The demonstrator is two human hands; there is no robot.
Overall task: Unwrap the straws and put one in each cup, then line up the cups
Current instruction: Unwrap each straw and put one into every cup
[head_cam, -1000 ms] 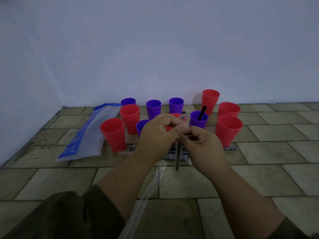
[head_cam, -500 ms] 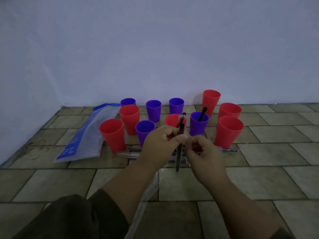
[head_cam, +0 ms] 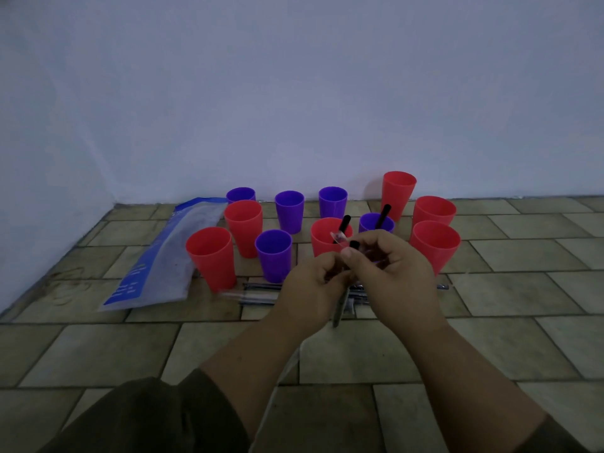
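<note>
Hands meeting at centre, just in front of the cup cluster. Left hand (head_cam: 310,286) curling closed, pinching the lower part of the wrapped straw (head_cam: 340,302), w/ wrapper end hanging down toward 6 o'clock. Right hand (head_cam: 395,273) also closing, thumb and forefinger gripping the upper wrapper; torn clear flap (head_cam: 336,237) sticking up, black straw tip (head_cam: 353,244) peeking out at 12 o'clock of the fingers. Probably peeling the wrapper off now.

Sitting behind at 12 o'clock: red cup (head_cam: 328,237) w/ a black straw (head_cam: 342,225) already in, and at 1 o'clock the purple cup (head_cam: 376,223) w/ another straw (head_cam: 383,215). Remaining cups, approx. nine, looking empty, standing scattered, not lined. More wrapped straws (head_cam: 258,291) lying on the tiled floor (head_cam: 98,348) under the hands, toward 9 o'clock. Blue-white plastic bag (head_cam: 163,263) lying farther at 9 o'clock.

Risks from here, as a judgement:
- Pulling too hard on thin film, so tearing it in bits and leaving a piece stuck on the straw.
- Squeezing too tight w/ the left, so bending the straw.
- Straw slipping out suddenly and dropping on the dirty floor.
- Knuckles moving fwd and knocking the near red cup, as light cups tip easily.
- Dim light, so hard to see the wrapper edge.
</note>
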